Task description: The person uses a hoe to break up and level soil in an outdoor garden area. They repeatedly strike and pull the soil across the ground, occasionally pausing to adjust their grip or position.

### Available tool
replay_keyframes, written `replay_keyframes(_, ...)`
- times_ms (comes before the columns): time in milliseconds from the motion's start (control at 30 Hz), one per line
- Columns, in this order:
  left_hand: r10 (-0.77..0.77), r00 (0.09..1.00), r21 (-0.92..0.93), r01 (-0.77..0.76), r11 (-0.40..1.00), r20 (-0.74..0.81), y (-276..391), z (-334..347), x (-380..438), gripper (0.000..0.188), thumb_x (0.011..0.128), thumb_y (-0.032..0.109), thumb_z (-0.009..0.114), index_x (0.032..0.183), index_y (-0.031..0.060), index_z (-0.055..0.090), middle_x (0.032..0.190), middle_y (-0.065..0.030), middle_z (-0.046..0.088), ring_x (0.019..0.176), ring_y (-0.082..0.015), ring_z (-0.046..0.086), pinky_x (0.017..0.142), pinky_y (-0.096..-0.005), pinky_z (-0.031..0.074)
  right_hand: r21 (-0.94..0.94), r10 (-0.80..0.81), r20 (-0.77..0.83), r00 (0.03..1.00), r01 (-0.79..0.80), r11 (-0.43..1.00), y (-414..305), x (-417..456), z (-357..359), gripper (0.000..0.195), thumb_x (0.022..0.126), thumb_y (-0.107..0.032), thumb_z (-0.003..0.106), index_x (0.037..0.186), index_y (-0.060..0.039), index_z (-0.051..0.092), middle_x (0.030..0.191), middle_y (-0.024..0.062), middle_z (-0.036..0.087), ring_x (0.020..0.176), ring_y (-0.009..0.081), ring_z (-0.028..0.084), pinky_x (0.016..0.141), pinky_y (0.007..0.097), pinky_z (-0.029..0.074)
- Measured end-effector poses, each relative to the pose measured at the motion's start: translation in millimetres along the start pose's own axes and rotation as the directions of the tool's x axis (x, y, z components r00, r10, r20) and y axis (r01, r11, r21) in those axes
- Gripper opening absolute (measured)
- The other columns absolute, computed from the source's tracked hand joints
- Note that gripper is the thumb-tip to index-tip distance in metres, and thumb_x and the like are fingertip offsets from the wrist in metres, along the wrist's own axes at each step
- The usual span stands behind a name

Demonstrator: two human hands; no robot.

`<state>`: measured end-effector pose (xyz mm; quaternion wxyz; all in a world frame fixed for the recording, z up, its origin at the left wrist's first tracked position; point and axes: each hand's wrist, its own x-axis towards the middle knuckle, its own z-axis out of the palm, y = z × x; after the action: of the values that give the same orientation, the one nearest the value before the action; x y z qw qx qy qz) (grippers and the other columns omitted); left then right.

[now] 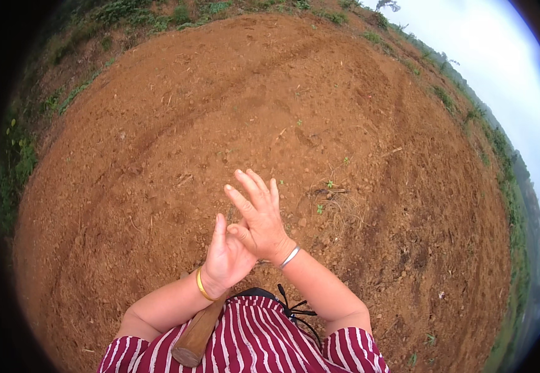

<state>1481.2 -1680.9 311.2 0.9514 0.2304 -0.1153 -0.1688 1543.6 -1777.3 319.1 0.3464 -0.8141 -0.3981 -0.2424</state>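
Note:
My left hand (230, 259), with a gold-coloured bangle (203, 283) at its wrist, is turned palm up in front of my body. Over its fingers lies my right hand (263, 228), its back towards me and its fingers spread. A silver-coloured bangle (290, 257) sits on that wrist. The two hands appear to touch, and I see nothing held in either; most of the left fingers are hidden. Below the left forearm a thick wooden handle (197, 336) leans against my striped shirt (260, 333). Its far end is hidden behind the left arm and hand.
Bare reddish-brown soil (181, 126) slopes around me, with small clods. Dry roots and straw (342, 207) lie right of my hands, near small green seedlings (320, 209). Green shrubs (18, 158) edge the left side. Black cords (293, 307) hang at my waist.

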Motion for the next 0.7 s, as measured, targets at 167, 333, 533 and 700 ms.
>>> replay_keyframes(167,0.093,0.994,0.192,-0.081,0.978,-0.051,-10.8,-29.1,-9.6,0.076,0.079,0.071,0.019,0.139,0.0268,0.006,0.144,-0.0105,0.011,0.132,-0.0287,0.013,0.099,-0.0538,0.023,0.22,-0.271,0.127,0.954,0.24,0.946,-51.1,-13.4,18.5,0.052,0.077,-0.042,0.051,0.123,-0.0195,0.046,0.135,0.0107,0.032,0.126,0.0315,0.028,0.1,0.0584,0.013)
replay_keyframes(333,0.071,0.997,0.264,-0.06,0.963,-0.033,-1.3,-37.6,-12.1,0.076,0.077,0.073,0.019,0.138,0.032,0.0,0.146,-0.0084,0.004,0.133,-0.0283,0.01,0.099,-0.0544,0.021,0.228,-0.224,0.121,0.967,0.193,0.954,-43.9,-5.8,24.1,0.057,0.075,-0.047,0.052,0.126,-0.0221,0.043,0.137,0.01,0.029,0.126,0.0318,0.026,0.099,0.0583,0.017)
replay_keyframes(533,-0.069,0.995,0.2,0.083,0.976,-0.078,1.7,-10.3,-27.5,0.075,0.086,0.06,0.019,0.139,0.0104,0.004,0.146,-0.0075,0.005,0.133,-0.0215,0.014,0.106,-0.0397,0.019,0.071,0.023,0.021,1.0,-0.024,0.997,9.4,-18.6,29.8,0.05,0.082,-0.042,0.049,0.122,-0.0124,0.046,0.133,0.0118,0.034,0.123,0.0292,0.033,0.101,0.0537,0.017)
replay_keyframes(700,-0.356,0.856,0.77,-0.073,0.634,0.375,49.5,2.0,-82.0,0.072,0.086,0.054,0.035,0.138,0.0073,0.019,0.142,-0.0145,0.019,0.132,-0.0255,0.018,0.107,-0.0455,0.008,-0.086,0.419,0.092,0.904,-0.412,0.907,60.4,-76.2,28.5,0.041,0.084,-0.027,0.053,0.118,-0.006,0.047,0.125,0.014,0.041,0.115,0.0301,0.042,0.096,0.0394,0.034)
